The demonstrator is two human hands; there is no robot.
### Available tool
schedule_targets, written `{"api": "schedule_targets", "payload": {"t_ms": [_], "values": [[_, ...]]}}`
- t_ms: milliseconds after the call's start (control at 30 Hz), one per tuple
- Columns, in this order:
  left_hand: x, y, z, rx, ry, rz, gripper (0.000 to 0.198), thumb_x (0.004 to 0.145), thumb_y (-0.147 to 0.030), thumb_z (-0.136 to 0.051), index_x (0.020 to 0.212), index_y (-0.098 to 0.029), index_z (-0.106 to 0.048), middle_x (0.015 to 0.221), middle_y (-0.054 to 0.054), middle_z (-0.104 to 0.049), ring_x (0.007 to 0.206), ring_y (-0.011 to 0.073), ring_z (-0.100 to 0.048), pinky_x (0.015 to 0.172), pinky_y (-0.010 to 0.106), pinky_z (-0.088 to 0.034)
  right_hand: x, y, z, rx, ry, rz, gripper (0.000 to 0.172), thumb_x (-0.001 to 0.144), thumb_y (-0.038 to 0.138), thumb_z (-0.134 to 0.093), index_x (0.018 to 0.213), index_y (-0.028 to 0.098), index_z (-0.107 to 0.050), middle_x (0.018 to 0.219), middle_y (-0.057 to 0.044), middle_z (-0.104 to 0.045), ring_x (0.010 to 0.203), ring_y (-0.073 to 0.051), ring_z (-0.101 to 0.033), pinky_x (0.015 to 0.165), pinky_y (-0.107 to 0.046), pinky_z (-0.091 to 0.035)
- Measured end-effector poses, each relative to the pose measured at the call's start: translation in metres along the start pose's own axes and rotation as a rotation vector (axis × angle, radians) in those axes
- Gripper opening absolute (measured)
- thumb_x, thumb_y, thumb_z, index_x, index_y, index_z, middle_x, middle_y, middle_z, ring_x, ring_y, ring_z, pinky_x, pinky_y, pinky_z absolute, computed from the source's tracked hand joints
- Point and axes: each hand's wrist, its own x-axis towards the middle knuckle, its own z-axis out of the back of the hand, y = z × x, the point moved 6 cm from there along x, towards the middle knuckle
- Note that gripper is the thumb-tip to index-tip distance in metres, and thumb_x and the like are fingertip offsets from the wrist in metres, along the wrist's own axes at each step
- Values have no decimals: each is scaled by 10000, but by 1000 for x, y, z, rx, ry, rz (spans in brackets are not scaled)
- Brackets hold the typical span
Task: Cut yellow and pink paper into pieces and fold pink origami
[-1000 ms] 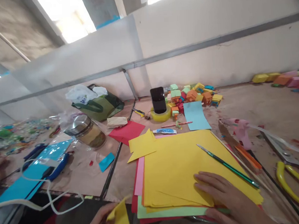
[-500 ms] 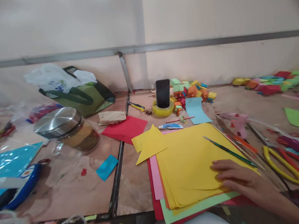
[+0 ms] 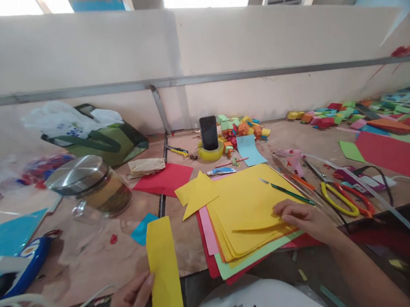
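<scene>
My left hand (image 3: 132, 294) pinches the long edge of a yellow paper strip (image 3: 164, 267), held upright at the table's front edge. My right hand (image 3: 295, 215) is at the right side of a stack of yellow paper (image 3: 242, 193), fingers curled on the top sheet, whose front edge is slightly raised. Pink, orange, green and red sheets show from beneath the yellow ones. Just beyond my right fingers lies a green-handled craft knife (image 3: 291, 193) on the stack. Cut yellow pieces (image 3: 198, 193) overlap the stack's left corner.
A lidded glass mug (image 3: 105, 192) and a green bag (image 3: 100, 143) stand left. A phone (image 3: 209, 132) rests in a yellow tape roll (image 3: 211, 153), beside folded paper pieces (image 3: 243, 128). Scissors (image 3: 339, 198) and a pink glue gun (image 3: 292, 159) lie right. A small blue paper (image 3: 143, 229) is near my left hand.
My left hand has risen into view, bringing the yellow strip upright. On the stack, my right hand's fingers have curled in and the top sheet's front edge has lifted. The view has tilted up.
</scene>
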Motion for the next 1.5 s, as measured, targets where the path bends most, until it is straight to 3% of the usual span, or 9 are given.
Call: {"api": "schedule_targets", "payload": {"t_ms": [200, 400, 600, 733, 833, 967, 1133, 1333, 1500], "values": [[-14, -22, -39, -339, -36, 45, 580, 676, -540, -730, 1090, -135, -711, 853, 88, -747, 761, 229, -672, 698, 311, -562, -8, -32, -1, -39, -1, 59, 420, 786, 612, -611, 687, 211, -693, 961, -115, -714, 984, -255, -646, 891, -368, -513], [-37, -62, -59, -344, -117, -6, 664, 656, -446, -755, 1199, -86, -628, 766, 68, -717, 582, 133, -574, 503, 204, -453, -4, -8, -5, -71, 37, 195, 521, 765, 715, -547, 631, 231, -685, 883, -113, -719, 858, -245, -675, 799, -352, -569], [-21, -105, -47, -19, -217, -185, 613, 784, -454, -605, 1291, -113, -554, 700, 28, -685, 584, 153, -600, 551, 247, -499, -7, 19, -5, -84, 57, 363, 456, 868, 615, -487, 690, 236, -669, 869, -96, -715, 836, -227, -668, 769, -356, -576], [-1, -137, -36, 424, -413, -419, 575, 822, -405, -585, 1338, -162, -513, 1052, 108, -686, 937, 252, -653, 779, 354, -546, -10, 25, -2, -95, -37, 433, 365, 936, 462, -442, 732, 241, -649, 815, -75, -708, 776, -210, -664, 706, -347, -572], [8, -154, -74, 671, -304, -617, 545, 837, -405, -605, 1343, -223, -516, 1275, 118, -595, 1160, 294, -569, 935, 413, -501, -12, 29, 2, -142, -140, 486, 293, 947, 362, -456, 751, 234, -632, 759, -67, -698, 728, -203, -654, 671, -338, -557], [-6, -163, -168, 848, 149, -894, 509, 813, -391, -669, 1298, -278, -562, 1360, 99, -552, 1227, 291, -527, 1003, 453, -464, -20, 33, 6, -119, -231, 528, 220, 958, 286, -464, 807, 227, -613, 759, -51, -684, 707, -176, -651, 640, -293, -542], [-12, -173, -227, 899, 273, -965, 401, 813, -69, -560, 1175, -221, -639, 1203, 99, -670, 1098, 246, -619, 961, 460, -492, -29, 37, -1, -66, -197, 593, 146, 948, 259, -513, 850, 218, -614, 819, -46, -698, 766, -161, -670, 694, -274, -545], [-17, -187, -213, 860, 257, -1022, 477, 786, 0, -429, 1144, -211, -662, 1092, 77, -729, 925, 187, -690, 810, 316, -570, -31, 38, 0, -70, -253, 664, 64, 907, 211, -585, 856, 219, -623, 809, -39, -690, 751, -151, -667, 664, -256, -549], [11, -189, -158, 843, -130, -902, 479, 805, -37, -386, 1156, -219, -656, 1125, 68, -714, 981, 210, -675, 837, 325, -563, -13, 4, 21, -469, -390, 458, 244, 902, 355, -550, 1094, 221, -619, 1188, -143, -632, 1118, -293, -586, 927, -491, -499]]}}
